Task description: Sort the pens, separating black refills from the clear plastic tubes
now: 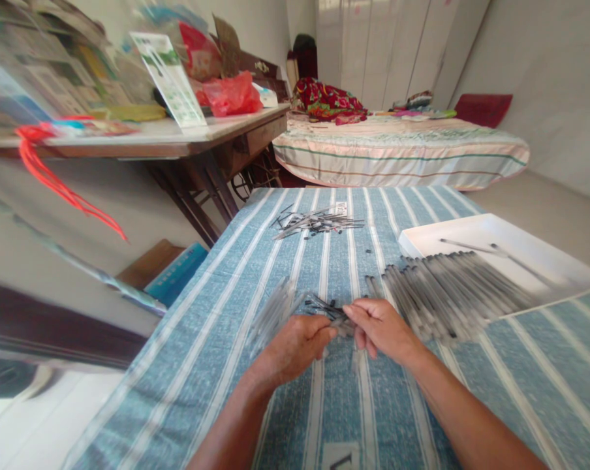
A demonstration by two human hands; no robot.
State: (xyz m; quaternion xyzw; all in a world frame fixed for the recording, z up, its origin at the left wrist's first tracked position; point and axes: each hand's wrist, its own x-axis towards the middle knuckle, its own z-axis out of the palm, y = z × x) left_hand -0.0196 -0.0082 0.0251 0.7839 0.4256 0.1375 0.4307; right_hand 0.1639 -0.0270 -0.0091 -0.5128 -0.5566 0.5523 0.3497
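My left hand [302, 343] is closed, its thumb and curled fingers gripping one end of a pen [342, 322]. Meeting it from the right, my right hand [380, 326] pinches the pen's other end; fingers hide most of it and the rest is blurred. Small black pen caps [324, 303] lie just beyond the hands. To the left is a bundle of clear pen barrels [271, 313]. A loose heap of thin dark-tipped refills [314, 223] sits farther back. On the right, many grey pens [436, 290] lie side by side, partly in a white box lid [471, 230].
A blue striped cloth [201, 333] covers the table. Off to the left stands a sewing table [172, 145] with red bags [233, 94] and a leaning card [170, 81]. Red cord [64, 176] hangs from its edge. A bed [397, 147] is behind.
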